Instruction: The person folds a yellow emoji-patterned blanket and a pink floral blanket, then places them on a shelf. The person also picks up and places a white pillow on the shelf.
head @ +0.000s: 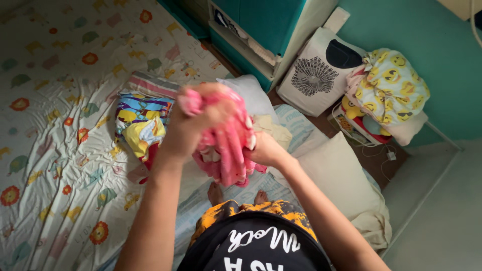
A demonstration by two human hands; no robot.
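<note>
Pink cloth [228,145] bunched, rumpled; left hand [193,120], right hand [261,148] grip clenched around it.

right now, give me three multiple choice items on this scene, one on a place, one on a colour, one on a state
1. Where does the folded pile of clothes lie?
A. on the patterned bedsheet
B. on a chair
C. in a drawer

2. What colour is the cloth in the hands?
A. green
B. pink
C. black

3. How is the cloth held?
A. spread flat
B. hung on a hook
C. bunched in both hands

Answers:
1 A, it rests on the sheet.
2 B, pink throughout.
3 C, the left hand and right hand grip it.
</note>
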